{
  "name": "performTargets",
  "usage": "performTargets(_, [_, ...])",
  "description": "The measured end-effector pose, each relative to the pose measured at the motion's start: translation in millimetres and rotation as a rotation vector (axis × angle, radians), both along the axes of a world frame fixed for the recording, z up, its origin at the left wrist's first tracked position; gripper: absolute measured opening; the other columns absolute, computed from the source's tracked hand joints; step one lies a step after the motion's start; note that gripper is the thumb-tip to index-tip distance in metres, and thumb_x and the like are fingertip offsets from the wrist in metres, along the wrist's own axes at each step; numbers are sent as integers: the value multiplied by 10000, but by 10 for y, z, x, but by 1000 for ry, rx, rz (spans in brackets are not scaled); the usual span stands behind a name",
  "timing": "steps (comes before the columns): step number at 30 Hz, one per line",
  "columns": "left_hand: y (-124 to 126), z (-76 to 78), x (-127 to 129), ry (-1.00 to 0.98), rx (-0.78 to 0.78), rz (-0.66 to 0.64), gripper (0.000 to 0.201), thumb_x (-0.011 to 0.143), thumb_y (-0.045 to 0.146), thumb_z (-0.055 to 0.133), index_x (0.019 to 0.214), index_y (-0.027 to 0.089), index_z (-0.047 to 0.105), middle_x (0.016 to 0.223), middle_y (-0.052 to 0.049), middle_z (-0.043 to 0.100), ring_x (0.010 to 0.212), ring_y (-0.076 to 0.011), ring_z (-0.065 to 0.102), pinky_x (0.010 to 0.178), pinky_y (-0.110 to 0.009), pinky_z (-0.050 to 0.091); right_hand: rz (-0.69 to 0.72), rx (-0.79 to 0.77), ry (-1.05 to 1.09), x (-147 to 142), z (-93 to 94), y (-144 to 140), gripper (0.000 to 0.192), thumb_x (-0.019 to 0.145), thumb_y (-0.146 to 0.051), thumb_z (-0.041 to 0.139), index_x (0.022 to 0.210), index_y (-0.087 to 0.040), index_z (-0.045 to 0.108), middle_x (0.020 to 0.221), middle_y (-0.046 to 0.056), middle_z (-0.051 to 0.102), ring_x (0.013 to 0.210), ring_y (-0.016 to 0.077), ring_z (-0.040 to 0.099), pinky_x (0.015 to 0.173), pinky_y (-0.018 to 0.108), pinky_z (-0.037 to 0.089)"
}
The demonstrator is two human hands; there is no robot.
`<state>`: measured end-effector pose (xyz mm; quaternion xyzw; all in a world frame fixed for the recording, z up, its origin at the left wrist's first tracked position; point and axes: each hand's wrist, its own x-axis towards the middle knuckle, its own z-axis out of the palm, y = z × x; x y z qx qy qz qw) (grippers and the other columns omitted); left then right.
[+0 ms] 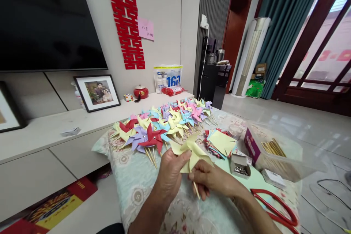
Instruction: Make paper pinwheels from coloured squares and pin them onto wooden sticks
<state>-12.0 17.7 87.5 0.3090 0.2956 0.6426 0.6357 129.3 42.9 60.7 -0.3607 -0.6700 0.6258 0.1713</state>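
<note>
My left hand [170,174] and my right hand [212,180] together hold a yellow paper pinwheel [192,150] over a table with a floral cloth [137,182]. The left thumb presses on the folded paper. The right fingers pinch its wooden stick [196,190], which points down toward me. Beyond my hands lies a long pile of finished pinwheels [164,124] in red, purple, blue, yellow and pink. A stack of cut coloured paper squares [221,143] sits just right of the held pinwheel.
A small open box of pins [240,166], a clear tub of wooden sticks [276,153], a small clear jar [235,131] and red scissors [274,206] lie on the right. A low cabinet [41,131] with framed photos stands left, below a dark TV [49,18].
</note>
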Motion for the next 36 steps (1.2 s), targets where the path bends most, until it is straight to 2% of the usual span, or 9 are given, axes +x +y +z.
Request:
performTargets(3, [-12, -154, -30, 13, -72, -18, 381, 688, 295, 826, 1017, 153, 698, 756, -52, 752, 717, -224, 713, 628, -282, 535, 80, -73, 33, -46, -129, -36, 450, 849, -532, 642, 609, -153, 600, 505, -26, 583, 423, 68, 488, 487, 204, 405])
performTargets(5, [-40, -277, -42, 44, -118, 47, 320, 685, 297, 821, 940, 149, 697, 712, -37, 737, 646, -190, 682, 590, -260, 510, 81, -204, 130, 30, -218, -63, 357, 732, -481, 787, 801, -148, 680, 665, -7, 672, 523, 91, 572, 558, 223, 455])
performTargets(7, [-56, -361, -56, 103, -135, 118, 312, 651, 281, 826, 898, 139, 697, 717, -33, 735, 605, -161, 643, 571, -246, 490, 50, -280, 216, 158, -277, -58, 484, 643, -413, 873, 1022, -168, 695, 827, 16, 708, 633, 121, 622, 607, 241, 473])
performTargets(11, [-31, -436, -61, 282, -189, 160, 252, 614, 253, 811, 789, 138, 671, 642, -8, 698, 555, -134, 584, 535, -227, 453, -178, -123, 386, 345, -273, 13, 445, 797, -489, 759, 1106, -172, 707, 978, 69, 706, 852, 182, 637, 732, 281, 474])
performTargets(20, [-16, -636, 50, 617, -102, 110, 148, 670, 228, 711, 777, 167, 629, 622, 15, 646, 547, -137, 546, 526, -233, 424, -407, -22, 366, 135, -277, 7, 313, 644, -380, 880, 815, -178, 713, 745, -4, 671, 718, 168, 588, 694, 277, 440])
performTargets(25, [-66, -592, 82, 696, -29, 174, 99, 689, 225, 704, 760, 176, 655, 651, -11, 665, 608, -162, 572, 578, -242, 439, -461, 66, 357, 168, -266, 12, 248, 648, -357, 871, 757, -170, 751, 737, 8, 653, 703, 167, 567, 657, 271, 435])
performTargets(29, [-122, -453, 15, 597, 60, 124, 196, 810, 375, 655, 826, 181, 684, 739, -55, 713, 688, -200, 616, 642, -269, 457, -477, -106, 479, 271, -183, -4, 298, 621, -337, 881, 858, -195, 772, 803, 15, 688, 726, 174, 583, 680, 280, 444])
performTargets(32, [-167, -339, -82, 567, 100, 145, 315, 877, 473, 586, 852, 181, 702, 776, -72, 723, 712, -210, 614, 678, -282, 448, -361, -269, 497, 297, -156, -26, 408, 598, -319, 880, 973, -197, 775, 890, 48, 731, 795, 201, 614, 755, 310, 458])
performTargets(36, [-198, -256, -145, 496, 150, 162, 371, 920, 490, 521, 867, 182, 721, 835, -91, 741, 820, -240, 651, 830, -319, 462, -179, -286, 420, 229, -184, -72, 400, 565, -263, 888, 948, -205, 786, 1079, 55, 718, 1007, 243, 612, 879, 321, 448])
